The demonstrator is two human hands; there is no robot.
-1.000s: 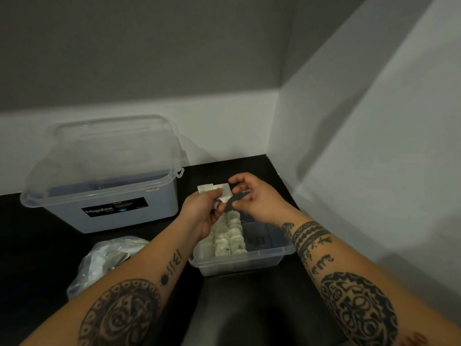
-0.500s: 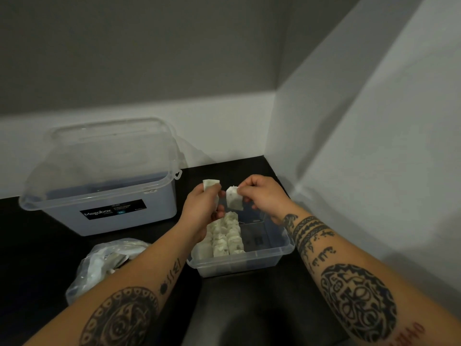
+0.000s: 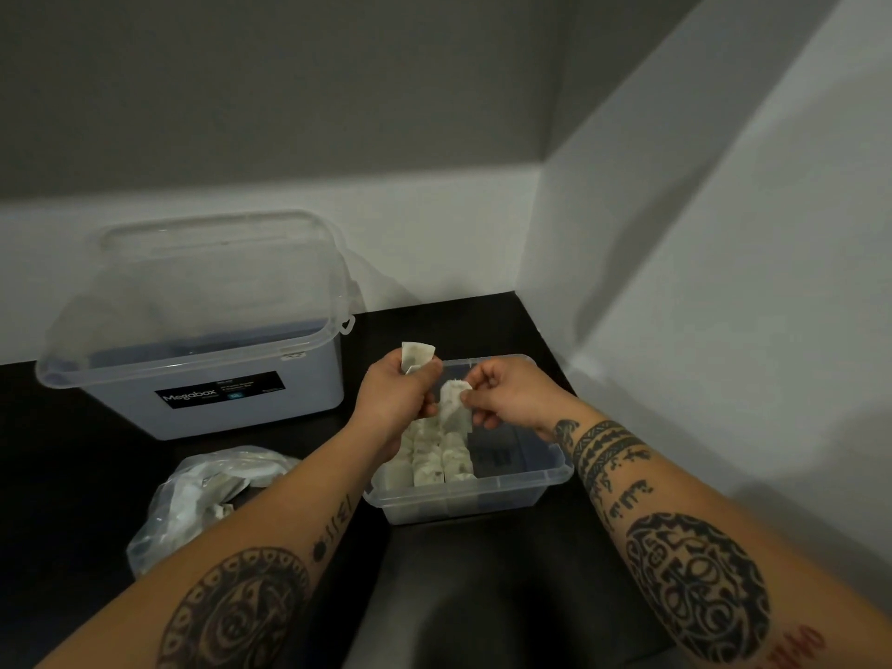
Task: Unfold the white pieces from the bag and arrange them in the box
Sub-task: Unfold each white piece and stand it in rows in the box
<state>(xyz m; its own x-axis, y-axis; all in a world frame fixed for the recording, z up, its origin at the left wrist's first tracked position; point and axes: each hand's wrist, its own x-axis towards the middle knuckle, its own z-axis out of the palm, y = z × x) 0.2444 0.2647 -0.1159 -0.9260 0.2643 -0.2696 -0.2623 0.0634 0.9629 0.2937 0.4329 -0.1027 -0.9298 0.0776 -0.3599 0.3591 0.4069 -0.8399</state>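
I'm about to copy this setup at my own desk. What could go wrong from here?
The left hand pinches one white piece while the right hand lowers another; either light grip might slip. The dangling piece could disturb the packed rows in the small box.

The left hand (image 3: 398, 395) holds a small white piece (image 3: 416, 355) that sticks up above its fingers. The right hand (image 3: 509, 395) pinches another white piece (image 3: 453, 407) that hangs down over the little clear box (image 3: 521, 485). Rows of white pieces (image 3: 434, 458) sit in the box's left side. A plastic bag (image 3: 202, 494) lies on the dark desk (image 3: 72, 475), near a big clear tub (image 3: 202, 340).
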